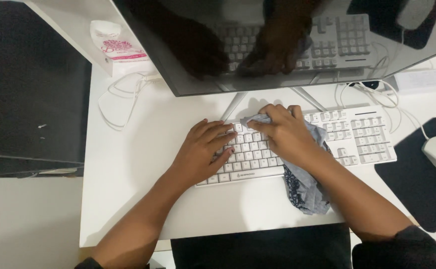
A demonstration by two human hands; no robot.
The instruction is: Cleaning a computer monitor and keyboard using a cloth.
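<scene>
Left hand: empty, lying flat with fingers spread on the white keyboard's left end, pinning it to the desk.
Right hand: closed on a grey cloth, pressing it onto the upper key rows.
Cloth tail: trails off the keyboard's front edge.

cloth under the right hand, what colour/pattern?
Pale blue-grey cloth, with a darker patterned part near the desk edge; head view, under the right hand.

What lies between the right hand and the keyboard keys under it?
In the head view, a crumpled grey-blue cloth lies between the right hand and the white keyboard; the hand presses it onto the keys.
</scene>
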